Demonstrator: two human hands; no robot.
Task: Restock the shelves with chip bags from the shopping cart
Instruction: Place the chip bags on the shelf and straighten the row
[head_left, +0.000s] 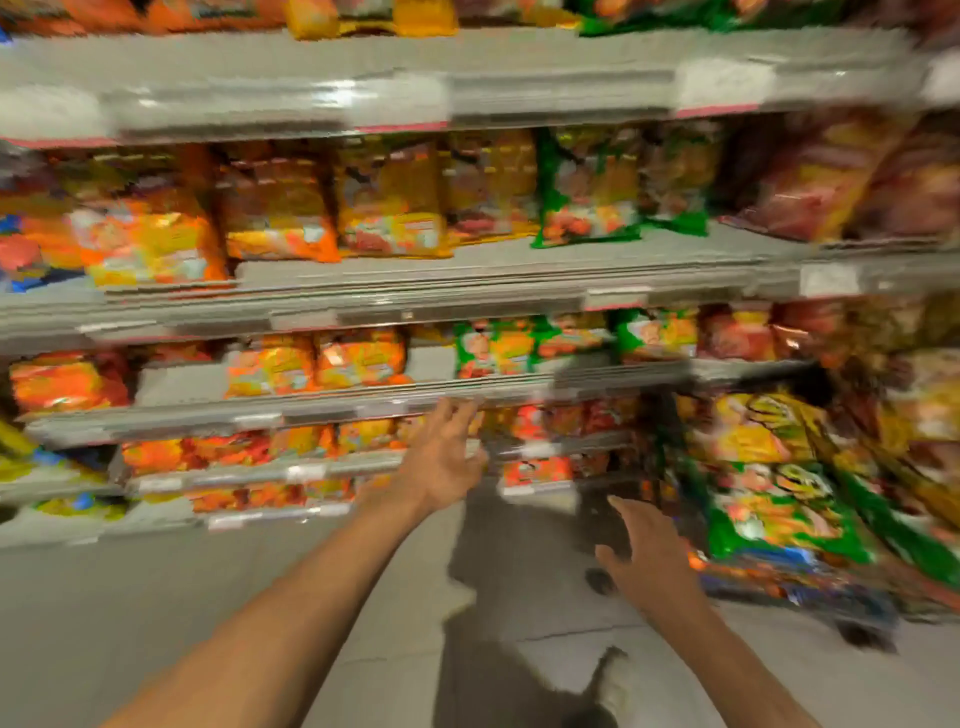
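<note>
A shop aisle, blurred by motion: grey shelves (467, 280) with price-label strips (618, 299) on their front edges hold rows of chip bags (389, 208); right of the shelves, more bags fill a shopping cart (779, 587).

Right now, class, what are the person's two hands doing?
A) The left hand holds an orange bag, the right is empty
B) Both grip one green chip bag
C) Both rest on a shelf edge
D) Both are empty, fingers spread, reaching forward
D: the left hand and the right hand each show spread fingers with nothing held, the right one reaching toward the chip bags in the cart.
</note>
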